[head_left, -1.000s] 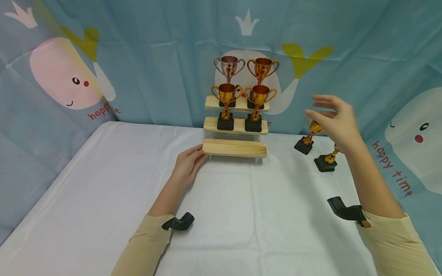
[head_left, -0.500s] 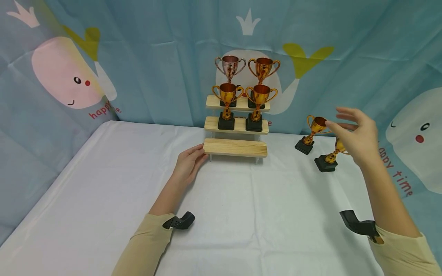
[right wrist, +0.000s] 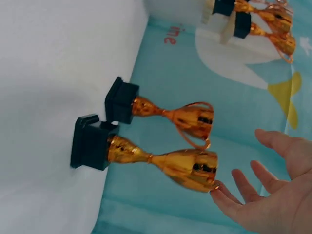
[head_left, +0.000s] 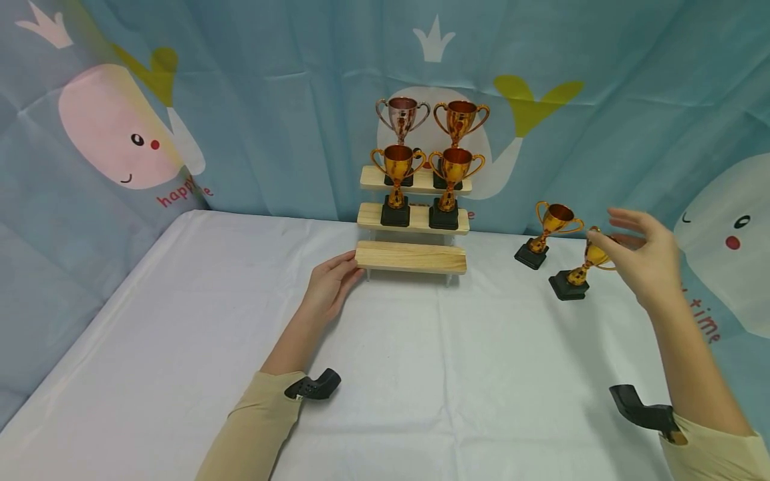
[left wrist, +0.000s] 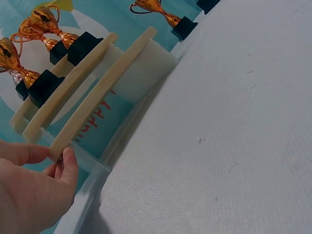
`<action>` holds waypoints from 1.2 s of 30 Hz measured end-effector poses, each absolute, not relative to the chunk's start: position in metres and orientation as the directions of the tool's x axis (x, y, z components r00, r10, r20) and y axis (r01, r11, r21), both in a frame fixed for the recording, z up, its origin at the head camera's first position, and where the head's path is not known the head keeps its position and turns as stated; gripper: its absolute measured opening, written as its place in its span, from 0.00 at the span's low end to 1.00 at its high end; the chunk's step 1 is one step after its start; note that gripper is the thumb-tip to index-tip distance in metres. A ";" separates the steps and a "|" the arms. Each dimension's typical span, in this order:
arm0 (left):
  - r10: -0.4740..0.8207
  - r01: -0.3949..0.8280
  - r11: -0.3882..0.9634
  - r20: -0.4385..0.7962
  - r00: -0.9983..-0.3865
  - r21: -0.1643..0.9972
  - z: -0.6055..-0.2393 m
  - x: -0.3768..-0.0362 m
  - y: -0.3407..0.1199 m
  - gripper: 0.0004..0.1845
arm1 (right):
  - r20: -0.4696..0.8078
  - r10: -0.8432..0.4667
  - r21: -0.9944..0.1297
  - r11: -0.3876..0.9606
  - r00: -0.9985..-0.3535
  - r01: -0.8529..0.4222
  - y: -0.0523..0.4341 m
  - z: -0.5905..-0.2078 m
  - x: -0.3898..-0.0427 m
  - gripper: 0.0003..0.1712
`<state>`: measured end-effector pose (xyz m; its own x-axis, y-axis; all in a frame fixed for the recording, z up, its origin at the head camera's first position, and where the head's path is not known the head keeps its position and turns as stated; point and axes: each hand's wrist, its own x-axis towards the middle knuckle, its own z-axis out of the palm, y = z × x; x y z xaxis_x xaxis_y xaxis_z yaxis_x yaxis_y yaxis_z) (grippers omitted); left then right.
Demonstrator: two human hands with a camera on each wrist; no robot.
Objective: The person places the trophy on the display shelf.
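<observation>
My left hand (head_left: 327, 286) pinches the left end of the lowest plank of a three-tier wooden display stand (head_left: 411, 257); the left wrist view shows thumb and fingers on either side of the plank's end (left wrist: 61, 146). Two small gold trophy cups on black square bases stand on the white table at the right: a nearer trophy (head_left: 576, 275) and a farther trophy (head_left: 540, 234). Beside the nearer one's cup is my right hand (head_left: 651, 257), fingers spread and partly bent. In the right wrist view its fingertips are right at that trophy's rim (right wrist: 214, 170), with nothing gripped.
The middle tier holds two gold trophies, left (head_left: 396, 184) and right (head_left: 446, 187). Behind them on the top tier stand a silvery-pink trophy (head_left: 402, 117) and another gold one (head_left: 460, 120). A blue whale-print curtain (head_left: 271, 120) hangs behind the white-covered table (head_left: 385, 401).
My right hand has moved right and lower, from over the farther trophy to beside the nearer one, uncovering the farther trophy's cup. My left hand keeps its hold on the plank.
</observation>
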<state>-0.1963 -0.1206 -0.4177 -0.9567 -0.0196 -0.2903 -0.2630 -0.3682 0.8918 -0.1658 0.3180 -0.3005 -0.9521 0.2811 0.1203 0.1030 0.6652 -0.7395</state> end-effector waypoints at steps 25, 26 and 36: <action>-0.033 -0.272 -0.362 -0.304 -0.952 0.892 -0.416 -0.197 -0.120 0.24 | 0.101 0.361 -0.668 0.715 -0.927 0.205 0.327 -0.338 -0.169 0.43; -0.033 -0.272 -0.363 -0.304 -0.952 0.891 -0.416 -0.197 -0.120 0.24 | 0.106 0.368 -0.671 0.712 -0.924 0.206 0.327 -0.339 -0.169 0.43; -0.031 -0.276 -0.353 -0.306 -0.951 0.894 -0.416 -0.196 -0.120 0.24 | 0.144 0.427 -0.689 0.691 -0.893 0.219 0.322 -0.343 -0.173 0.40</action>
